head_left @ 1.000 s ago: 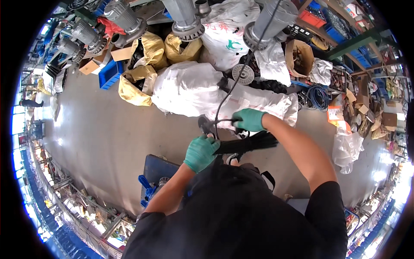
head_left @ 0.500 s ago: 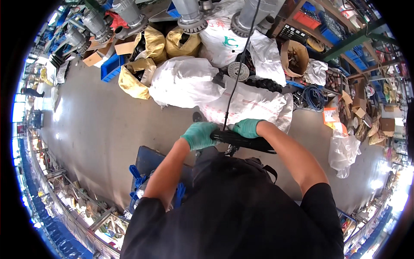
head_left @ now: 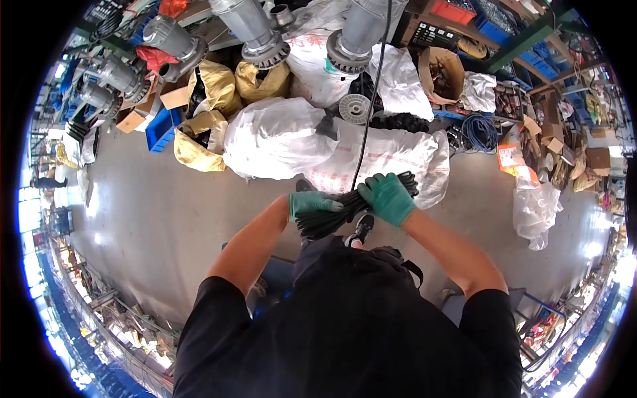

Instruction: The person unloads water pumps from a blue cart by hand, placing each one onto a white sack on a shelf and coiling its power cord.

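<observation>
A bundled coil of black cable (head_left: 321, 221) is held in front of my body, its right end higher than its left. My left hand (head_left: 314, 203), in a green glove, grips the coil near its left end, with the fingers partly hidden against the loops. Over the other end, my right hand (head_left: 388, 198), also gloved in green, is closed round the bundle, and looped ends stick out past it. A single black cable (head_left: 371, 109) runs from the coil up toward the grey pump (head_left: 358, 33) at the top.
White sacks (head_left: 275, 136) lie on the floor ahead, with yellow sacks (head_left: 199, 142) and a blue crate (head_left: 161, 131) to their left. More grey pumps (head_left: 249, 30) line the top. On the right are a cardboard box (head_left: 441, 74), a blue cable coil (head_left: 479, 131) and a clear plastic bag (head_left: 536, 215).
The coil has tilted, its right end rising and more strands showing. My right hand has turned over the top of it. The view has shifted, bringing the pumps further left.
</observation>
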The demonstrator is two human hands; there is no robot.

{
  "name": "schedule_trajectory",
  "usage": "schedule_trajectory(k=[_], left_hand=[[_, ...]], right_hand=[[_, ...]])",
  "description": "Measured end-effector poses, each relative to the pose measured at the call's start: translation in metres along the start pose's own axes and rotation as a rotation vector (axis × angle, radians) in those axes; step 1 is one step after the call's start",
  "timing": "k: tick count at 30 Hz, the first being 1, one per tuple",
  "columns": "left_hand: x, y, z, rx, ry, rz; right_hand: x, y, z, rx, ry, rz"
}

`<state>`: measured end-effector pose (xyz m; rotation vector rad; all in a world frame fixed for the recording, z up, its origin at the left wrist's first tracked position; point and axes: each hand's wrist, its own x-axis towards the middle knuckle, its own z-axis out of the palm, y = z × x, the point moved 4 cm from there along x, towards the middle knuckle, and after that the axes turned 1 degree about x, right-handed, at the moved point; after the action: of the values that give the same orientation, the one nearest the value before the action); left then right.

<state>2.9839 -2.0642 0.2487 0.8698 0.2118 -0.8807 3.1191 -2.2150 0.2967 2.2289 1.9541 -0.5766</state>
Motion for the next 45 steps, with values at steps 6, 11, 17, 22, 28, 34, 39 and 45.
schedule_trajectory(k=[6,11,17,22,28,34,39,45], left_hand=[[-0.02,0.041,-0.06,0.66,0.623,0.012],[-0.04,0.119,0.035,1.948,0.494,0.049],[0.004,0.089,0.011,2.006,0.532,0.054],[-0.013,0.117,-0.013,1.21,0.311,-0.121],[-0.037,0.11,-0.041,-0.101,-0.076,-0.262],[-0.075,0.194,-0.055,0.976,0.662,0.347],[-0.079,0.192,-0.012,2.1,0.664,0.598],[-0.069,0.21,-0.051,1.478,0.539,0.53]], right_hand=[[0.009,0.013,0.023,0.561,-0.281,0.013],[0.009,0.056,0.035,1.26,-0.743,0.246],[0.009,0.053,0.025,1.525,-0.882,0.226],[0.019,0.047,-0.054,0.285,-0.277,0.043],[0.042,0.052,-0.089,0.031,0.149,0.021],[0.075,0.093,-0.096,0.416,-0.394,0.131],[0.089,0.129,-0.1,0.917,-0.833,0.148],[0.092,0.12,-0.14,0.61,-0.618,0.1]])
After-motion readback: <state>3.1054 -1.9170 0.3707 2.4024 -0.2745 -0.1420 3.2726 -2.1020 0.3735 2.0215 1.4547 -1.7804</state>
